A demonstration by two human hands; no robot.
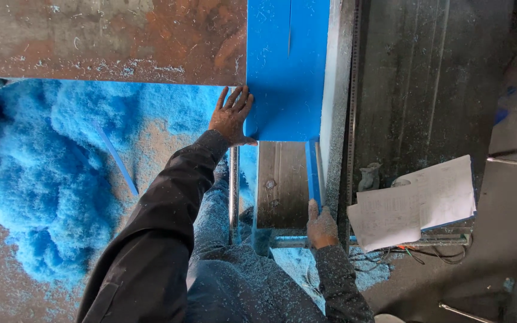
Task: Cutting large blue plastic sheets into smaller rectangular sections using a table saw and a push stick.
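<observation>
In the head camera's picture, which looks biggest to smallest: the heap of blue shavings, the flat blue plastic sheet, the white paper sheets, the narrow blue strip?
1. Heap of blue shavings.
2. Flat blue plastic sheet, under the left hand.
3. White paper sheets.
4. Narrow blue strip, by the right hand.
The shavings lie farther below, so are likely larger still.

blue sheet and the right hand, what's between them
In the head view, a narrow blue strip runs from the blue sheet down to the right hand, beside a bare metal plate.

Smooth, matt blue plastic sheet dusted with fine chips. Rusty, rough metal plate. Fluffy blue plastic shavings heaped on the floor. Matt white paper sheets, creased. Dark cloth sleeves speckled with swarf.
</observation>
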